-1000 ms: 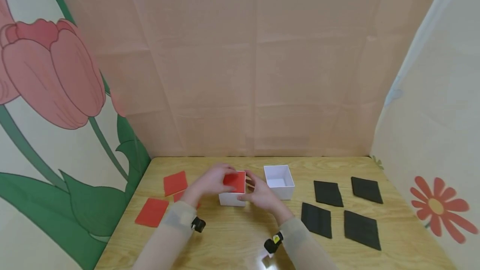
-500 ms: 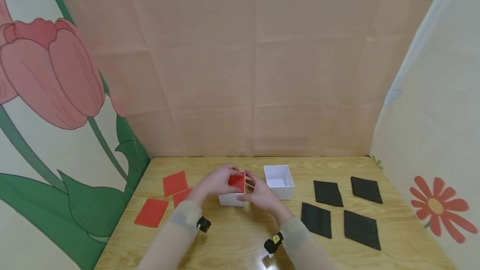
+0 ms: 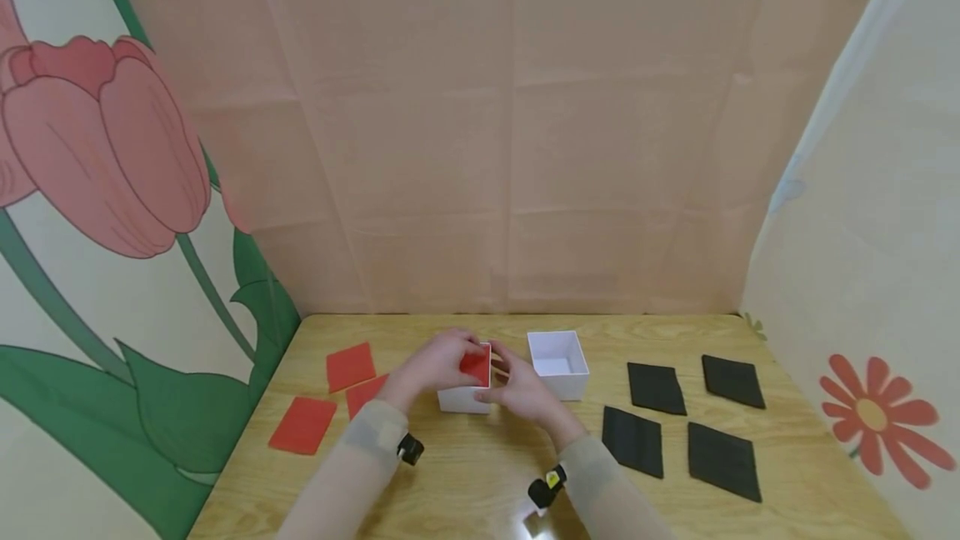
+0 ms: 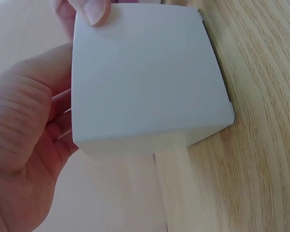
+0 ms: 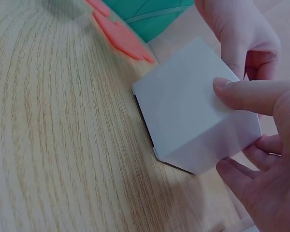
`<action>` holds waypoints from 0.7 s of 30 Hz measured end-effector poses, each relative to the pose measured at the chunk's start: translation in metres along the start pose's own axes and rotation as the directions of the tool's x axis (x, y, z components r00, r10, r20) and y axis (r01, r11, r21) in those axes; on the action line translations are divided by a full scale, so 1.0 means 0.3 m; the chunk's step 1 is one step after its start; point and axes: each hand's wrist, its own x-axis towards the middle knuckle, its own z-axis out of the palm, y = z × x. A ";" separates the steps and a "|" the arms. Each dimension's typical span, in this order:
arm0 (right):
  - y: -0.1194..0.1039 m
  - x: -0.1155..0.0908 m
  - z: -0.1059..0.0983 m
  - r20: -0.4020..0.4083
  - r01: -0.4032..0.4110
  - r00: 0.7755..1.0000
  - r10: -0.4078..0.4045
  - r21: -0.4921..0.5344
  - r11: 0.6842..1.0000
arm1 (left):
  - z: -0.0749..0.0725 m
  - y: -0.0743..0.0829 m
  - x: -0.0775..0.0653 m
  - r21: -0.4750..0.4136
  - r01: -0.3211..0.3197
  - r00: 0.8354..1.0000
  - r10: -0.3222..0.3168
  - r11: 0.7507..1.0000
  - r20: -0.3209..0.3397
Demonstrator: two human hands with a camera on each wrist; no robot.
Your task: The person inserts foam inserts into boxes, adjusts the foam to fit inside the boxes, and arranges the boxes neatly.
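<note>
A white square box stands on the table, and a thin red square shows inside its top opening. My right hand holds the box at its right side. In the right wrist view its thumb presses on one face of the white box and its fingers wrap round the adjoining wall. My left hand reaches over the box's left rim, its fingers bent down into the opening at the red square. Its fingertips are hidden inside, so I cannot tell whether they pinch or press the red square.
Beside the held box, to its back right, stands a second white box with bare inner walls. Three red squares lie at the left of the wooden table. Several black squares lie at the right. A curtain hangs behind.
My left hand has moved slightly right, further over the opening and covering more of the red square. One loose red square shows more from behind the left arm. The right hand and box stay put.
</note>
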 end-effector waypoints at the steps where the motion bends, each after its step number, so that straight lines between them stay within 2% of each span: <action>1: 0.000 0.000 0.001 0.001 -0.001 1.000 0.001 0.001 1.000 | -0.001 -0.002 -0.002 0.005 -0.005 1.000 0.005 1.000 0.004; 4: 0.000 -0.001 0.004 0.004 -0.006 1.000 0.006 0.011 1.000 | -0.013 -0.011 -0.011 0.014 -0.015 1.000 0.015 1.000 0.019; 9: -0.002 -0.005 0.005 -0.012 -0.029 1.000 0.029 0.011 1.000 | -0.053 -0.032 -0.040 -0.017 0.014 0.999 -0.014 1.000 0.049; 13: -0.010 -0.009 0.003 -0.015 -0.038 0.999 0.039 0.023 0.999 | -0.079 -0.041 -0.061 0.006 0.019 0.998 -0.020 1.000 0.061; 21: -0.010 -0.007 0.001 -0.007 -0.038 0.999 0.038 0.029 0.999 | -0.067 -0.055 -0.067 0.078 0.033 0.996 -0.039 0.996 0.081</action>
